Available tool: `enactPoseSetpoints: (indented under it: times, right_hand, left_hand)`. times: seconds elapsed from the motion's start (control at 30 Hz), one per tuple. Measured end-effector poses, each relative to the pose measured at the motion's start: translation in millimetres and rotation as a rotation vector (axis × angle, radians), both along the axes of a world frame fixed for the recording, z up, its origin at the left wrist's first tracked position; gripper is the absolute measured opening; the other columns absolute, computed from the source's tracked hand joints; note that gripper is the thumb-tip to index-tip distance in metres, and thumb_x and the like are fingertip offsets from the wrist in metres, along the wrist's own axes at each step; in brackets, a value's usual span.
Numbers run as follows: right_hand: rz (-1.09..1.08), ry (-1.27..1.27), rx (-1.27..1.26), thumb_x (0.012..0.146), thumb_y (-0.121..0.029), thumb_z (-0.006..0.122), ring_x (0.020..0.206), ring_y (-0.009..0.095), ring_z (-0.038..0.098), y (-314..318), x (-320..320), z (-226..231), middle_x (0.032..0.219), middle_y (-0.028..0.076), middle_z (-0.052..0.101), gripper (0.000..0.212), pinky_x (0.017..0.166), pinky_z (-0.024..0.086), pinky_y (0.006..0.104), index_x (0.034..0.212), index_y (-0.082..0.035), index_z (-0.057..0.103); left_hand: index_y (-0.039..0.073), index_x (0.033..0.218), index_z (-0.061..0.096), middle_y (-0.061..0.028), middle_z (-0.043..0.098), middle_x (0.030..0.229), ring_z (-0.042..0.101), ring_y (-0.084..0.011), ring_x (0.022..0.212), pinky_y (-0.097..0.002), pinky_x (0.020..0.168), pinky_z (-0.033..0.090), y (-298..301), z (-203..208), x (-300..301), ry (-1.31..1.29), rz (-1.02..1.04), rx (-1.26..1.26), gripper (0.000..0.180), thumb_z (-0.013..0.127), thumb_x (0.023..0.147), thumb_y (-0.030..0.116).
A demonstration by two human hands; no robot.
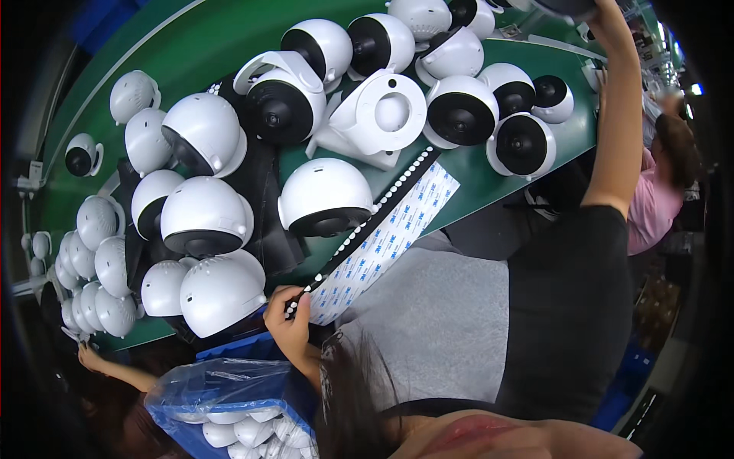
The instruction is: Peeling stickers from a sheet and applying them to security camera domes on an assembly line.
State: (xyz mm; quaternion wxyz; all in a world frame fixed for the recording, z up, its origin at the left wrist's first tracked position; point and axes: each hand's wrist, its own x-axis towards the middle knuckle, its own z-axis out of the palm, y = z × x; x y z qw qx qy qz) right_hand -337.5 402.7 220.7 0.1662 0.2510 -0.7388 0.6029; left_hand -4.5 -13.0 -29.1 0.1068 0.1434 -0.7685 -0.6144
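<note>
My left hand (pixel 288 320) is closed at the lower end of a black strip lined with small white pads (pixel 367 229), near the table's front edge. Beside the strip lies a white backing sheet with blue print (pixel 397 237). My right hand (pixel 608 23) is raised at the top right edge, gripping a dark rounded piece with some white (pixel 564 6), probably a camera; the frame cuts off both. Just above the strip sits a white dome camera (pixel 327 195). A white camera (pixel 382 115) with a ring-shaped base lies on its side behind it.
Many white-and-black cameras (pixel 287 107) crowd the green table (pixel 199 42). A blue crate (pixel 294 382) lined with clear plastic holds white domes, below my left hand. Another person's hand (pixel 90 358) is at the far left; a person in pink (pixel 657 199) is at the right.
</note>
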Motion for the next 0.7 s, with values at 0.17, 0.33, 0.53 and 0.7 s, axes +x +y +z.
enactPoseSetpoints:
  times: [0.17, 0.33, 0.53, 0.7]
  right_hand:
    - [-0.687, -0.44, 0.26, 0.071, -0.041, 0.066, 0.083, 0.019, 0.059, 114.1, -27.6, -73.6, 0.105, 0.01, 0.057, 0.062, 0.064, 0.051, 0.0349, 0.118, -0.007, 0.044]
    - [-0.508, -0.538, 0.253, 0.071, -0.033, 0.069, 0.084, 0.02, 0.058, 188.1, -122.5, -192.4, 0.095, 0.012, 0.062, 0.05, 0.075, 0.046, 0.0327, 0.102, 0.005, 0.06]
    - [-0.462, -0.785, 0.536, 0.076, -0.042, 0.064, 0.09, 0.024, 0.06, 219.8, -189.9, -208.5, 0.102, 0.019, 0.06, 0.064, 0.08, 0.046, 0.036, 0.111, 0.009, 0.052]
    - [-0.315, 0.234, 0.781, 0.084, -0.025, 0.054, 0.095, 0.025, 0.058, -16.5, -210.0, -122.6, 0.103, 0.017, 0.059, 0.045, 0.08, 0.045, 0.0322, 0.121, -0.002, 0.046]
  left_hand:
    - [-0.004, 0.078, 0.058, -0.009, 0.057, 0.072, 0.051, -0.015, 0.065, -0.0249, 0.061, 0.04, 1.6, -0.8, 0.4, 0.005, 0.02, -0.016, 0.013, 0.063, 0.066, -0.004]
    - [-0.003, 0.078, 0.059, -0.0089, 0.059, 0.073, 0.055, -0.0142, 0.066, -0.0235, 0.062, 0.042, 2.4, 1.7, 2.8, 0.07, -0.004, -0.047, 0.01, 0.064, 0.07, -0.003]
    - [-0.002, 0.082, 0.061, -0.0101, 0.062, 0.077, 0.06, -0.017, 0.069, -0.0255, 0.064, 0.046, -0.5, 3.0, 1.5, 0.081, -0.02, -0.033, 0.013, 0.066, 0.071, 0.001]
    - [-0.001, 0.084, 0.061, -0.0103, 0.062, 0.078, 0.061, -0.0184, 0.071, -0.0274, 0.064, 0.047, -3.3, 4.4, 1.4, 0.064, -0.027, 0.071, 0.014, 0.067, 0.073, 0.006]
